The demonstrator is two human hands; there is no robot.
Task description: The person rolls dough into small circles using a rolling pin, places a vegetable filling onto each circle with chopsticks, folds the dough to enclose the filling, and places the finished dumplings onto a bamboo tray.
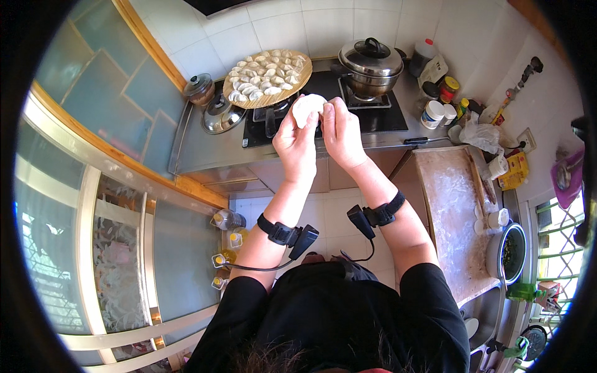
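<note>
Between both hands, in front of the gas stove, a folded dumpling wrapper of pale dough (306,110) is held up. My left hand (298,144) grips its lower left side with thumb and fingers. The fingertips of my right hand (339,133) pinch its right end. Just beyond, a round woven tray (305,74) rests over the left burner, covered with several rows of shaped dumplings (269,72). Whether the dough between my hands has filling inside cannot be seen.
A lidded steel pot (371,70) stands on the right burner. Left are a steel lid (223,114) and a lidded glass pot (199,88). At right lie a floured wooden board (450,210), a rolling pin (475,179) and a bowl of chopped greens (489,256). Jars (433,114) line the corner.
</note>
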